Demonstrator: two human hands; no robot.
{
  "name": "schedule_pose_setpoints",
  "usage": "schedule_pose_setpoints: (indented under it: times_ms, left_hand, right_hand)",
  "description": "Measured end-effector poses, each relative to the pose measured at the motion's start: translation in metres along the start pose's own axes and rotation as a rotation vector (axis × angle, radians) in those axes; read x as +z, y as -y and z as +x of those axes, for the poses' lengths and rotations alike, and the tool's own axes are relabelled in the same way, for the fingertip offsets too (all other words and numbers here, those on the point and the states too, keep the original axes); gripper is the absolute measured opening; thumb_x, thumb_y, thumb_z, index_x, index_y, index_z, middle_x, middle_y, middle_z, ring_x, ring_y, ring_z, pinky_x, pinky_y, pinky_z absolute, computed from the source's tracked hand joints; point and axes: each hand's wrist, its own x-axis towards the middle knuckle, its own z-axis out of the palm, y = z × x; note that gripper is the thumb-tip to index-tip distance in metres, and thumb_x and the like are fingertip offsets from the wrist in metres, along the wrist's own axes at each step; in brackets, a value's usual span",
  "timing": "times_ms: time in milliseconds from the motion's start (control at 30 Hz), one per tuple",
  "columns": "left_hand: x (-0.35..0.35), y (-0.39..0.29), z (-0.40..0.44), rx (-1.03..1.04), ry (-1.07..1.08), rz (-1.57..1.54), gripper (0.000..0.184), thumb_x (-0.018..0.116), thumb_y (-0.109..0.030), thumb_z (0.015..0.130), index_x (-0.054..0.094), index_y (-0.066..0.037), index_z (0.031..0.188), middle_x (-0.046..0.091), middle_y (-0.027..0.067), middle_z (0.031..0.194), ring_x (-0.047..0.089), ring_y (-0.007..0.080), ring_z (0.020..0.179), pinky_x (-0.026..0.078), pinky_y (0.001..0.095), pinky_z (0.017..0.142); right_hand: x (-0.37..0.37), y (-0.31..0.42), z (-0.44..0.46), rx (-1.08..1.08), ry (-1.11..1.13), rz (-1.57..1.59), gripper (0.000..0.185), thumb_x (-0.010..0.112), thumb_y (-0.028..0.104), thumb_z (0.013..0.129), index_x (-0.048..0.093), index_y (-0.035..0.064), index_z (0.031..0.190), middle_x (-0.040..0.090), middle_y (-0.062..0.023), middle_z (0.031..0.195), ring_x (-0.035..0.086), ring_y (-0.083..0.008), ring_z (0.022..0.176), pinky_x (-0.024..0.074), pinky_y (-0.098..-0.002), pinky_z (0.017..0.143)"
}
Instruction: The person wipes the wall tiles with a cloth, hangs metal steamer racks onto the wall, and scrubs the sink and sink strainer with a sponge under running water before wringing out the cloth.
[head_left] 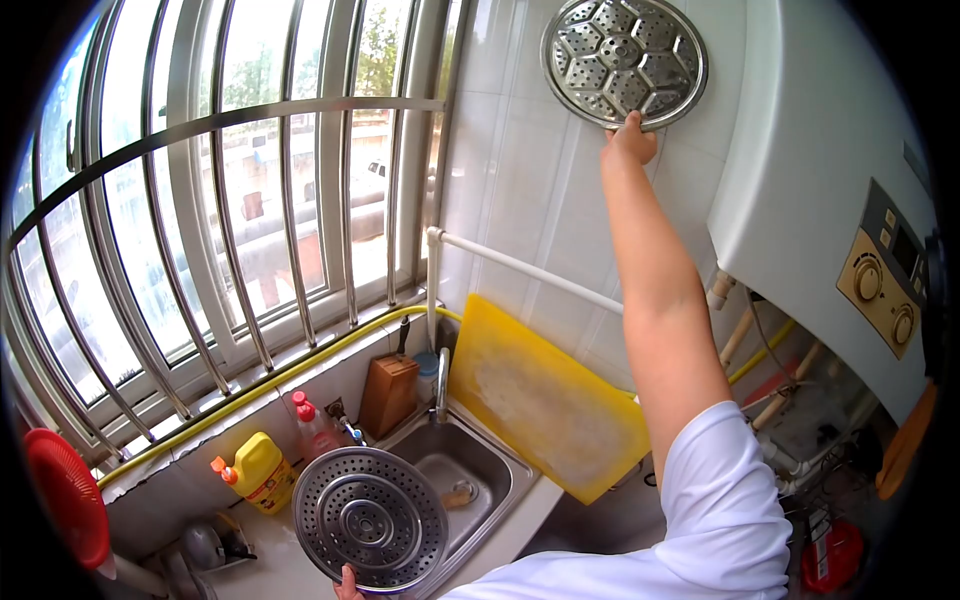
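Observation:
High against the tiled wall, my right hand [632, 142] is closed on the lower rim of a round metal steamer plate [622, 50] with honeycomb-patterned holes. Whether that plate touches the wall or hangs from something, I cannot tell. Low in the head view, my left hand [348, 584] grips the near edge of a second steamer plate [370, 520], which has rings of holes. Only a few of its fingers show. This second plate is over the counter and covers the left edge of the steel sink [462, 462].
A yellow cutting board [545, 400] leans by the sink, near the tap [442, 385]. Behind are a knife block [388, 395], a red-capped bottle [315, 428] and a yellow jug [262, 475]. A water heater [815, 150] juts out at right; barred windows are left.

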Motion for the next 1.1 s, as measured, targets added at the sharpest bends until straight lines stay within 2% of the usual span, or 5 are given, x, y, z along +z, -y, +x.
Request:
schedule_pose_setpoints:
  times_ms: [200,300,467,600,1100]
  left_hand:
    - [0.047,-0.021,-0.003,0.064,-0.059,-0.035,0.046,0.058,-0.016,0.091,0.045,0.006,0.130,0.058,0.0178,0.121,0.058,0.0301,0.107,0.048,0.0433,0.092]
    - [0.028,0.001,0.023,0.242,0.264,-0.111,0.033,0.048,-0.019,0.097,0.049,-0.004,0.126,0.060,0.0099,0.121,0.059,0.0233,0.108,0.048,0.0416,0.095]
    - [0.062,-0.004,0.026,0.210,0.391,-0.178,0.037,0.050,-0.016,0.096,0.045,-0.004,0.131,0.058,0.0097,0.125,0.056,0.0230,0.112,0.045,0.0418,0.098]
    - [0.083,-0.002,0.030,0.197,0.450,-0.195,0.038,0.051,-0.014,0.096,0.044,-0.005,0.132,0.059,0.0081,0.123,0.058,0.0218,0.110,0.046,0.0404,0.097]
    - [0.120,-0.001,0.032,0.124,0.355,-0.259,0.036,0.046,-0.013,0.098,0.041,-0.005,0.132,0.057,0.0090,0.124,0.056,0.0208,0.111,0.045,0.0386,0.097]
  right_hand:
    - [-0.042,-0.039,-0.020,0.030,0.078,0.055,0.013,0.058,0.008,0.089,0.052,-0.0017,0.097,0.059,-0.0102,0.097,0.062,-0.0197,0.078,0.0544,-0.0318,0.075]
    - [-0.098,-0.029,-0.093,0.041,0.744,-0.123,0.008,0.054,0.014,0.092,0.055,0.0086,0.086,0.059,-0.0019,0.075,0.053,-0.0098,0.063,0.0406,-0.0222,0.056]
    - [-0.211,-0.046,-0.210,0.888,1.511,-0.171,0.046,0.067,0.026,0.084,0.049,0.0137,0.125,0.059,-0.0032,0.111,0.060,-0.0188,0.095,0.0504,-0.0300,0.072]
    - [-0.258,-0.028,-0.276,1.449,1.711,-0.479,0.077,0.036,0.071,0.087,0.043,0.0137,0.137,0.054,-0.0093,0.131,0.055,-0.0246,0.113,0.0443,-0.0425,0.094]
    - [-0.247,0.027,-0.277,1.345,1.656,-0.302,0.041,0.047,0.040,0.095,0.061,0.0063,0.115,0.067,-0.0067,0.100,0.065,-0.0138,0.083,0.0544,-0.0286,0.069]
